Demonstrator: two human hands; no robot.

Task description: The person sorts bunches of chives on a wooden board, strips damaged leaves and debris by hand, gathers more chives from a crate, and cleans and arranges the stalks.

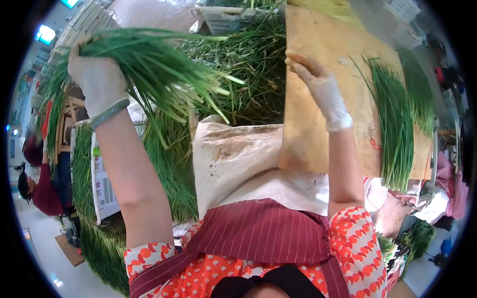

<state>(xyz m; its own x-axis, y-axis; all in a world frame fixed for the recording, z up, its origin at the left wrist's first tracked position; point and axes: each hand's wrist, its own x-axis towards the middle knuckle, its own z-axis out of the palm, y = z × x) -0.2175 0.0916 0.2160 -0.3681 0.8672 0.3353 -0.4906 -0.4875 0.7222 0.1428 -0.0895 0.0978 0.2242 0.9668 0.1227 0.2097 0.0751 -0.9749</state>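
Observation:
My left hand (102,84), in a thin whitish glove with a green bangle at the wrist, is closed around a bunch of garlic chives (154,59). The pale stem ends fan out to the right, over a heap of loose chives (248,64). Over the left part of a wooden board (318,144) is my right hand (320,84), also gloved, its fingers stretched out and holding nothing. A neat bundle of chives (392,124) lies on the board to the right of that hand, with another bundle (417,89) beside it.
A stained white cloth (233,154) covers my lap. At the left, chives (169,169) are piled beside a white printed box (103,188). A white crate (223,20) stands at the back. Another person in a dark red top (44,188) is at the far left.

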